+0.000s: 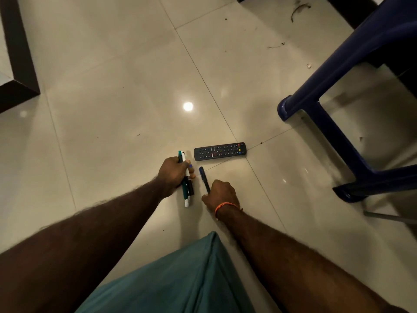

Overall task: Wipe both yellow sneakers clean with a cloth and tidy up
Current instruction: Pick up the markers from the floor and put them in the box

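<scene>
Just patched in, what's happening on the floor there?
A person is picking pens up off the tiled floor. The left hand grips a bundle of markers, and the right hand holds a blue pen by its lower end. A black remote lies on the floor just beyond the hands, untouched. A blue plastic chair stands to the right. No sneakers or cloth are in view.

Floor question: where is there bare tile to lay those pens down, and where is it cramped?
Widest bare tile: left of the left hand and beyond the remote control, between the dark furniture base and the blue plastic chair. Crowded: the patch where the bundle of markers, the blue pen in the right hand and the remote lie close together.
</scene>
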